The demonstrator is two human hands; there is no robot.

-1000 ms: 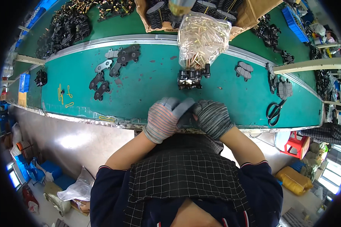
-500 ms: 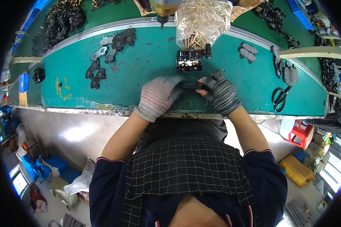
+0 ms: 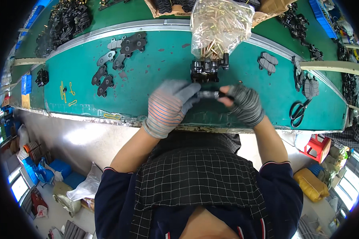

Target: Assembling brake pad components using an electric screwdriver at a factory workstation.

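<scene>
Just in front of the black brake caliper (image 3: 204, 72), a dark narrow piece that looks like a brake pad on edge (image 3: 208, 95) spans the gap between my two hands. My left hand (image 3: 168, 106), in a striped grey glove, grips its left end with thumb and fingers. On the other end, the bare fingertips of my right hand (image 3: 245, 104) pinch it; that glove is dark grey and fingerless. Some motion blur covers both hands. Right behind the caliper lies a clear plastic bag (image 3: 219, 26) full of brass-coloured pins.
Loose brake pads (image 3: 127, 47) lie at the left. More grey pads (image 3: 268, 63) are at the right, with black scissors (image 3: 297, 113) nearer the edge. Yellow rubber bands (image 3: 64, 92) and a small blue box (image 3: 26, 84) sit far left. A metal rail (image 3: 159, 24) borders the green bench.
The view has shifted slightly, and the tool tip at the top has left the picture. My right hand has moved a little to the right along the pad, which both hands still hold.
</scene>
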